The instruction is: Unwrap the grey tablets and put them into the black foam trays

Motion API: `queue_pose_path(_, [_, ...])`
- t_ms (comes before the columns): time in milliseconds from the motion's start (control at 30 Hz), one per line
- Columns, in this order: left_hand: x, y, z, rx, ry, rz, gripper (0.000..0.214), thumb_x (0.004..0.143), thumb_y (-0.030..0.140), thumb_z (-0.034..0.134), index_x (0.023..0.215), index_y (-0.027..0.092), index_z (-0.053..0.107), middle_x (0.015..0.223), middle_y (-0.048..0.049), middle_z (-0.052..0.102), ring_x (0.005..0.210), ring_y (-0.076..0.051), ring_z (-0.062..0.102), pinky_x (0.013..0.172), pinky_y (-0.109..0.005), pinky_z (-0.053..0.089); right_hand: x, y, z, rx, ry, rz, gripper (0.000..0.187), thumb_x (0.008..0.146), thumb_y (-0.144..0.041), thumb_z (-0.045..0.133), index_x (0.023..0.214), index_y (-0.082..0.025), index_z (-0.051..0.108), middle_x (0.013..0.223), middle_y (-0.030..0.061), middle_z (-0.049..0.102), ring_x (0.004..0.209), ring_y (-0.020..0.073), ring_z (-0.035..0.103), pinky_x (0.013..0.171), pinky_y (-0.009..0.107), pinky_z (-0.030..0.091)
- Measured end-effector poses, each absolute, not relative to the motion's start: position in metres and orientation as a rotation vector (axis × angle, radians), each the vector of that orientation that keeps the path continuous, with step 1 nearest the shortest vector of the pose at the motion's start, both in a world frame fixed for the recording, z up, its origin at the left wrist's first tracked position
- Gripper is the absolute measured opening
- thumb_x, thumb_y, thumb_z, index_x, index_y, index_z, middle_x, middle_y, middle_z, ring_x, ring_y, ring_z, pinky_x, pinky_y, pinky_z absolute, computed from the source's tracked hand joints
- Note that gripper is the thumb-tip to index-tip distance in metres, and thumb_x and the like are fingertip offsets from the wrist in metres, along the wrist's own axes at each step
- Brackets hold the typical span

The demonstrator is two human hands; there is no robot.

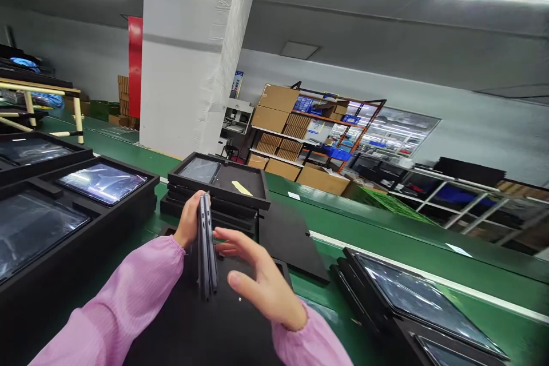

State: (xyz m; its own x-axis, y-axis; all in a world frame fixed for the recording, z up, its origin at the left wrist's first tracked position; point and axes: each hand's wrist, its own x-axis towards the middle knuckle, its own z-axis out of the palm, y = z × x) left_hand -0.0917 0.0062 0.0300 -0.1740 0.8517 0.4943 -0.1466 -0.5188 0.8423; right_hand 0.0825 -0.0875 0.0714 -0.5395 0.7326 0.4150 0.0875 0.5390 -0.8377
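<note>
Two slim dark tablets (207, 251) stand on edge side by side, their narrow sides with small ports toward me. My left hand (189, 220) grips them from the left; most of its fingers are hidden behind them. Just to their right is my right hand (257, 274), fingers spread and thumb apart, its fingertips close to the right-hand tablet. Whether they touch it I cannot tell. Below both hands lies a black foam tray or board (206, 331).
Black foam trays (124, 226) with film-covered tablets stand at left. A tray stack (257, 203) rises ahead, holding one panel and a yellow strip. More tablets (424, 297) lie on trays at right. The green conveyor belt (343, 223) runs across; a white pillar (184, 68) stands behind.
</note>
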Motion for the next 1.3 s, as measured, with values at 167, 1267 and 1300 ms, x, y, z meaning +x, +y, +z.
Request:
queue_pose_path(167, [-0.067, 0.004, 0.036, 1.493, 0.668, 1.562, 0.06, 0.084, 0.076, 0.039, 0.068, 0.019, 0.049, 0.06, 0.0026, 0.042, 0.057, -0.012, 0.036, 0.058, -0.027, 0.034, 0.081, -0.067, 0.088, -0.886, -1.751, 0.914, 0.046, 0.083, -0.033, 0.067, 0.127, -0.02, 0.061, 0.098, 0.0044, 0.07, 0.079, 0.0148, 0.066, 0.08, 0.032, 0.056])
queue_pose_path(1267, [-0.068, -0.011, 0.024, 1.542, 0.428, 1.514, 0.063, 0.086, 0.075, 0.039, 0.083, 0.016, 0.06, 0.055, -0.0008, 0.055, 0.052, -0.015, 0.05, 0.053, -0.028, 0.041, 0.075, -0.059, 0.076, -0.778, -1.728, 1.285, 0.054, 0.077, -0.013, 0.053, 0.129, -0.028, 0.057, 0.08, -0.0029, 0.053, 0.077, 0.0124, 0.055, 0.075, 0.025, 0.049])
queue_pose_path(1300, [-0.068, -0.01, 0.025, 1.551, 0.438, 1.51, 0.063, 0.086, 0.075, 0.039, 0.084, 0.016, 0.06, 0.055, -0.0005, 0.054, 0.052, -0.015, 0.049, 0.053, -0.028, 0.04, 0.074, -0.06, 0.077, -0.781, -1.722, 1.277, 0.053, 0.077, -0.014, 0.054, 0.128, -0.028, 0.057, 0.08, -0.003, 0.053, 0.077, 0.0123, 0.055, 0.076, 0.025, 0.049])
